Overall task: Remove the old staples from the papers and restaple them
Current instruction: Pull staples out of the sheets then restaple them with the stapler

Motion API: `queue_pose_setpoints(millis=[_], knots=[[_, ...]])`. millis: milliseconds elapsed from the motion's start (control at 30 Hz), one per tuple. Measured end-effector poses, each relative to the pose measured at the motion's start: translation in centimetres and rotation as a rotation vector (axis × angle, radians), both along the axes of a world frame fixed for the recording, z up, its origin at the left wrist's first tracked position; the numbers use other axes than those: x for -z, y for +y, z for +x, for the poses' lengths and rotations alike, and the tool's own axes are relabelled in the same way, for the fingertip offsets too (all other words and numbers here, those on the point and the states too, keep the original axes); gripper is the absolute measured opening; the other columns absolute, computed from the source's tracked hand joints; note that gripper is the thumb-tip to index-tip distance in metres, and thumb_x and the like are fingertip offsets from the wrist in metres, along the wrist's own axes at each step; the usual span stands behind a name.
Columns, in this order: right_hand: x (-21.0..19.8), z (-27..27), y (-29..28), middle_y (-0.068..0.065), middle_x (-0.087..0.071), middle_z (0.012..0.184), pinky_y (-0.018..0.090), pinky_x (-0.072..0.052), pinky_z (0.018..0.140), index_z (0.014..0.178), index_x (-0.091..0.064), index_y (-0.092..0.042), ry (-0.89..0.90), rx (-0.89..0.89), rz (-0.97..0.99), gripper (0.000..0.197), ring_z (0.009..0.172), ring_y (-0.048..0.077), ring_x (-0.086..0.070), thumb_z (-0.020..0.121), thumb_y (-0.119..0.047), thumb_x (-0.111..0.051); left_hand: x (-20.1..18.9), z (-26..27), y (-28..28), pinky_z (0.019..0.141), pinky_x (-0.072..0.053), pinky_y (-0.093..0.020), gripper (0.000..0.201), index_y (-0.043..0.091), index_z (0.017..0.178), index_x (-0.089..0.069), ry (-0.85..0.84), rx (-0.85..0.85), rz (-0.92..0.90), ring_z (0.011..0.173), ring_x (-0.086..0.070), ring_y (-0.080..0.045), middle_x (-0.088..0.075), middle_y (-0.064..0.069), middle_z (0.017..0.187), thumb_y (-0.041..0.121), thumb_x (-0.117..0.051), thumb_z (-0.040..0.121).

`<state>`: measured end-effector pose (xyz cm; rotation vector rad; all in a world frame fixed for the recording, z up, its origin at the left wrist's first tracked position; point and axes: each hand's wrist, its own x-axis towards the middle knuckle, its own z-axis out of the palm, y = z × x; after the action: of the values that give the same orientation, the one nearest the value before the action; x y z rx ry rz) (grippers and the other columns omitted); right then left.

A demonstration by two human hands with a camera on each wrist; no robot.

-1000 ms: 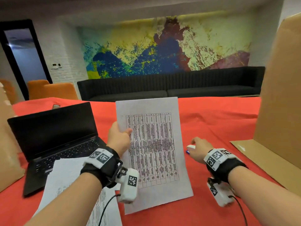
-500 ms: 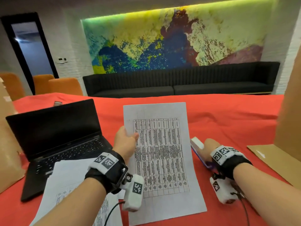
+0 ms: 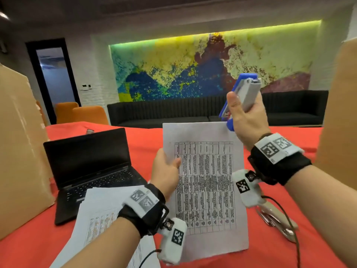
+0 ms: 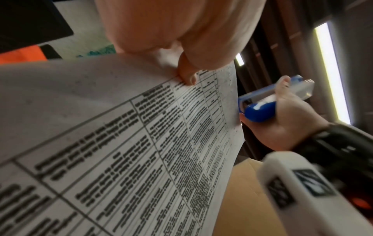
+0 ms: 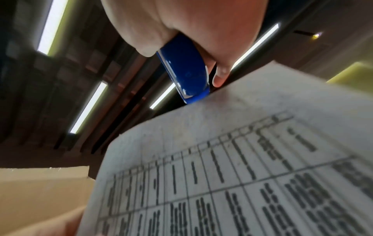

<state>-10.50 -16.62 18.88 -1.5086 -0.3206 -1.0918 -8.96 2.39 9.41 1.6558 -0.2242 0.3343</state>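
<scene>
My left hand pinches the left edge of a printed set of papers, holding it upright above the red table. My right hand grips a blue and grey stapler, raised at the top right corner of the papers, its blue nose at that corner. In the left wrist view the stapler meets the sheet's edge. In the right wrist view the stapler's blue end touches the paper's top edge. Whether the corner sits inside the stapler's mouth I cannot tell.
An open black laptop stands at the left, with another stack of printed papers in front of it. A metal tool lies on the table at the right. Cardboard panels stand at both sides.
My right hand picked the stapler up from the table and lifted it to the papers' top right corner. My left hand raised the papers a little.
</scene>
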Motion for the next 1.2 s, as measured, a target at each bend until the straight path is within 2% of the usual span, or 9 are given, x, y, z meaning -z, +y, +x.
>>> queue_pose_setpoints(millis=[100,267,400,667,833,933,1000,1100,1200], knots=[[-0.4,-0.3,1.5,-0.009,-0.059,0.090,0.021,-0.053,0.077,0.111,-0.042,-0.030,0.028,0.018,-0.094,0.029,0.080,0.003,-0.059,0.089,-0.041,-0.059,-0.2,-1.2,-0.4,0.095,-0.050,-0.048,0.023,0.021,0.100,-0.053,-0.082,0.022,0.017,0.102,-0.065,-0.019,-0.067,-0.004,0.106,-0.001,-0.054,0.092],[0.0,-0.5,4.2,-0.007,-0.061,0.089,0.045,-0.054,0.082,0.104,-0.051,-0.029,0.076,0.031,-0.234,0.035,0.086,0.017,-0.063,0.085,-0.058,-0.055,0.1,-2.3,-1.1,0.090,-0.052,-0.052,0.020,0.028,0.099,-0.052,-0.114,0.091,-0.003,0.099,-0.067,-0.022,-0.069,-0.005,0.103,0.015,-0.056,0.084],[0.2,-1.0,6.3,-0.008,-0.056,0.073,0.044,-0.051,0.068,0.091,-0.052,-0.023,0.043,0.159,-0.417,0.046,0.069,0.020,-0.057,0.079,-0.068,-0.044,0.3,-2.5,-1.3,0.083,-0.053,-0.056,0.014,0.031,0.091,-0.050,-0.140,0.106,0.014,0.092,-0.067,-0.027,-0.068,-0.007,0.096,0.025,-0.053,0.079],[0.7,0.3,7.0,0.005,-0.062,0.081,0.044,-0.050,0.073,0.090,-0.055,-0.016,0.172,0.300,-0.488,0.052,0.081,0.032,-0.060,0.081,-0.065,-0.043,1.3,-2.2,-0.9,0.087,-0.053,-0.050,0.014,0.022,0.098,-0.051,-0.069,0.124,0.039,0.095,-0.066,-0.021,-0.068,-0.004,0.098,0.011,-0.055,0.091],[0.4,1.0,6.9,-0.003,-0.059,0.081,0.042,-0.051,0.077,0.099,-0.054,-0.017,0.151,0.188,-0.248,0.036,0.082,0.025,-0.061,0.089,-0.051,-0.054,3.2,0.2,1.5,0.087,-0.056,-0.047,0.020,0.016,0.106,-0.059,0.179,0.076,0.053,0.094,-0.068,-0.023,-0.070,-0.007,0.104,0.008,-0.058,0.088],[1.5,1.7,5.9,0.001,-0.060,0.085,0.037,-0.051,0.071,0.097,-0.054,-0.018,0.169,0.091,-0.156,0.029,0.080,0.022,-0.060,0.090,-0.046,-0.056,3.8,1.7,5.1,0.083,-0.055,-0.040,0.016,0.011,0.087,-0.066,0.291,-0.029,0.029,0.085,-0.064,-0.024,-0.069,-0.013,0.098,0.000,-0.054,0.088],[3.3,2.3,5.5,0.005,-0.059,0.079,0.032,-0.046,0.063,0.089,-0.054,-0.015,0.264,0.037,-0.165,0.028,0.068,0.021,-0.055,0.090,-0.043,-0.057,3.6,2.8,8.4,0.076,-0.048,-0.032,0.012,0.001,0.091,-0.064,0.394,-0.088,0.184,0.079,-0.062,-0.023,-0.063,-0.017,0.097,0.000,-0.052,0.092],[6.9,3.1,5.6,0.009,-0.055,0.070,0.032,-0.038,0.059,0.074,-0.051,-0.013,0.541,-0.006,-0.238,0.029,0.057,0.024,-0.046,0.091,-0.036,-0.058,3.2,5.1,14.3,0.061,-0.053,-0.021,0.035,-0.010,0.118,-0.057,0.473,-0.219,0.355,0.052,-0.060,-0.008,-0.064,-0.010,0.090,0.010,-0.061,0.090],[10.7,3.8,5.4,0.009,-0.055,0.068,0.030,-0.035,0.059,0.066,-0.051,-0.013,0.786,-0.074,-0.336,0.031,0.058,0.022,-0.046,0.090,-0.033,-0.059,2.4,6.0,18.1,0.055,-0.044,-0.016,0.037,-0.011,0.122,-0.054,0.543,-0.388,0.564,0.064,-0.053,-0.011,-0.063,-0.021,0.118,0.013,-0.057,0.094]])
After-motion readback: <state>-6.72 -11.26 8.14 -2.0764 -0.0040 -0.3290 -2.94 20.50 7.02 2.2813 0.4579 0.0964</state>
